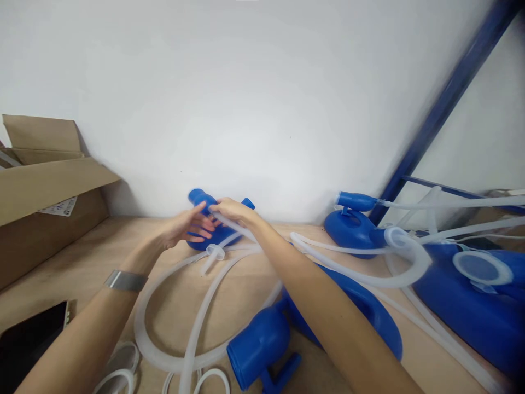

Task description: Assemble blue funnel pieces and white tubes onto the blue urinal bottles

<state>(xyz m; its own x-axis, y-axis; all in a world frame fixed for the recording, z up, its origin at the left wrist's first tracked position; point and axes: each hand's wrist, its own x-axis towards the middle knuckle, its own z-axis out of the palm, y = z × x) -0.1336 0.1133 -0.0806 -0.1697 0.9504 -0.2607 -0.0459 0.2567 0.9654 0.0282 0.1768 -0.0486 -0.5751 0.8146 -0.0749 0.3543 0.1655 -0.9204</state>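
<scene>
Pinched in the fingers of my right hand [233,210] is the end of a translucent white tube [235,225], held at the blue urinal-like bottle [198,198] near the wall. My left hand [187,225] is beside it on the left, fingers spread, with its thumb close to the bottle's neck; whether it touches I cannot tell. The bottle's lower body is partly hidden behind both hands. Below them, a small translucent flanged fitting [215,251] lies among the tubing. A long tube [143,317] curves in a loop across the wooden table.
A blue bottle [258,342] lies under my right forearm. More blue bottles [348,227] with tubes are at the right, near a blue metal post [435,109]. An open cardboard box [53,230], a dark phone [33,339] and white rings [123,358] are at the left.
</scene>
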